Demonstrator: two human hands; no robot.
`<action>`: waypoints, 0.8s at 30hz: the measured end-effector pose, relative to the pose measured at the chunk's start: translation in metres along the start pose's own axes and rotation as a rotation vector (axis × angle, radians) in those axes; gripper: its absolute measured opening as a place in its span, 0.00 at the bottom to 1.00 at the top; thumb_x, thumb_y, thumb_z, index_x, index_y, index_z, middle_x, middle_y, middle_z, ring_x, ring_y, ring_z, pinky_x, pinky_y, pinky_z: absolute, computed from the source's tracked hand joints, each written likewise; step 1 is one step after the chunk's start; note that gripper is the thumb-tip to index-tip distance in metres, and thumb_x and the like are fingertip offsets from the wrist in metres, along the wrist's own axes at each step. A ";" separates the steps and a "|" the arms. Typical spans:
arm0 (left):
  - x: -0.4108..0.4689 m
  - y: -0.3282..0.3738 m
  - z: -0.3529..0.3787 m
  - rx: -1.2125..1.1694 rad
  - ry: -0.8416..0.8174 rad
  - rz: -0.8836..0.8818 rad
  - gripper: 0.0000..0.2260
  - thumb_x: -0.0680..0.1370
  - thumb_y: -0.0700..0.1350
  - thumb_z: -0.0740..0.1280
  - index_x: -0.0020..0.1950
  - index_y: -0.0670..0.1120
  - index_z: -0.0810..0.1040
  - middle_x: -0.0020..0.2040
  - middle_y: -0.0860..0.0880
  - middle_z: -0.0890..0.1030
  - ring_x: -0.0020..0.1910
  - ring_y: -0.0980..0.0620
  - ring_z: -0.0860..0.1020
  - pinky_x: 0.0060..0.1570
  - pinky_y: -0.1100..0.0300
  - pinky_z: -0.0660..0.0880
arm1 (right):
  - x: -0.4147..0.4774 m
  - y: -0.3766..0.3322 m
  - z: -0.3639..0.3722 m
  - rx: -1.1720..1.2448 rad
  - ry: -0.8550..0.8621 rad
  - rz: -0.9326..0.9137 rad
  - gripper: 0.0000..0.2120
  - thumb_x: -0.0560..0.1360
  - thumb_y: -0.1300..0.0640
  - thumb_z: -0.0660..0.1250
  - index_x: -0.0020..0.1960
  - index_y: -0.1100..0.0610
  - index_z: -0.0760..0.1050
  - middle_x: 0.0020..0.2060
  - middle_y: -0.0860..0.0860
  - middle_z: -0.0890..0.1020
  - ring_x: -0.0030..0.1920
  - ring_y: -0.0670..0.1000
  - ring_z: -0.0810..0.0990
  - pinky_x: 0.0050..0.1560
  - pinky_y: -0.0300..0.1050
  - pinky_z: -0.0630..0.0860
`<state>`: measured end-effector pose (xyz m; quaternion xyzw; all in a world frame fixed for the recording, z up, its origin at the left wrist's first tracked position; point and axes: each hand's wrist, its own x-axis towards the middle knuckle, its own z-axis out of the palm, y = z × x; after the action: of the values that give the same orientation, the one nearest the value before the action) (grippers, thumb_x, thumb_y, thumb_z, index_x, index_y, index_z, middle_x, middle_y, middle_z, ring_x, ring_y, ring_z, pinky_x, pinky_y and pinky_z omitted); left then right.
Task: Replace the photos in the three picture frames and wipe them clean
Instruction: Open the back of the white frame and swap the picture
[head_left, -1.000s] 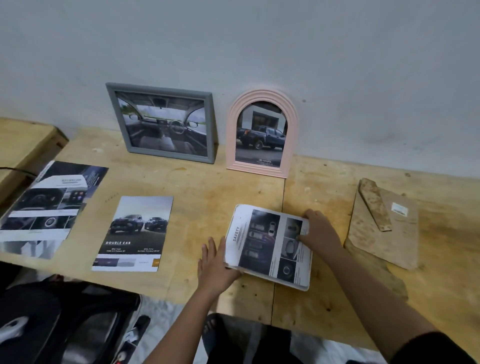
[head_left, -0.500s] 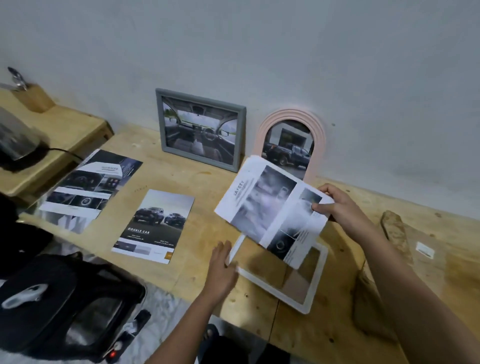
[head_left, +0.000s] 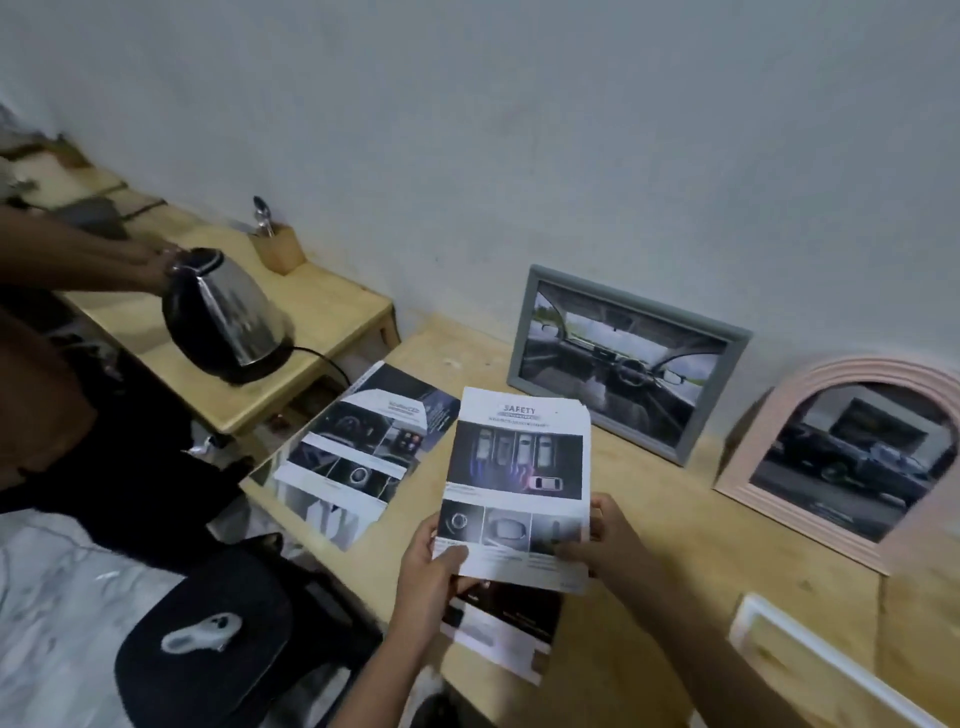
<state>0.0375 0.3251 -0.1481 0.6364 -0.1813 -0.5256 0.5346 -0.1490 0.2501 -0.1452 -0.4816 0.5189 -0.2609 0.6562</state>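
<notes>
Pale wall backs a light wooden table (head_left: 675, 519) seen from the head camera, looking down. Both of the person's hands hold a printed sheet headed "SAFETY" (head_left: 517, 483) upright above the table's front edge. The left hand (head_left: 431, 577) pinches its lower left corner, thumb on the front and fingers behind. The right hand (head_left: 608, 540) grips the lower right edge the same way.

Under the sheet, a dark brochure (head_left: 501, 631) lies flat at the front edge. Another car brochure (head_left: 358, 457) lies at the table's left edge.

Along the back edge, a grey rectangular frame (head_left: 623, 364) with a car-interior photo leans on the wall. Just right of it leans a pink arched frame (head_left: 841, 462) showing a pickup truck. A white frame (head_left: 810, 670) lies flat at the front right corner, with bare wood showing through it.

On a lower wooden stand to the left, another person's hand (head_left: 150, 262) touches the top of a steel kettle (head_left: 223, 317). A wooden block (head_left: 278, 249) holding a utensil stands behind it.
</notes>
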 end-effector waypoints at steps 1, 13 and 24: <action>0.017 0.011 -0.021 0.069 0.013 0.006 0.15 0.75 0.28 0.59 0.53 0.45 0.75 0.44 0.45 0.80 0.40 0.44 0.78 0.39 0.53 0.77 | 0.016 -0.002 0.024 0.009 0.007 0.034 0.22 0.65 0.68 0.73 0.53 0.54 0.67 0.49 0.55 0.79 0.46 0.51 0.80 0.37 0.41 0.77; 0.180 0.077 -0.189 0.638 0.174 0.073 0.12 0.74 0.33 0.64 0.55 0.43 0.74 0.48 0.47 0.79 0.45 0.50 0.77 0.39 0.59 0.70 | 0.147 -0.012 0.227 -0.325 0.042 0.007 0.19 0.71 0.65 0.69 0.54 0.50 0.65 0.50 0.51 0.78 0.51 0.52 0.77 0.44 0.40 0.73; 0.182 0.058 -0.153 1.030 0.101 0.370 0.22 0.74 0.39 0.67 0.67 0.41 0.69 0.61 0.42 0.70 0.61 0.44 0.69 0.60 0.53 0.69 | 0.132 -0.001 0.167 -0.537 0.438 0.069 0.13 0.72 0.60 0.65 0.55 0.57 0.68 0.46 0.50 0.71 0.46 0.51 0.73 0.42 0.41 0.71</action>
<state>0.2578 0.2349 -0.2030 0.7978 -0.4979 -0.2350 0.2455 0.0496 0.1992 -0.2014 -0.5521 0.7135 -0.1900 0.3873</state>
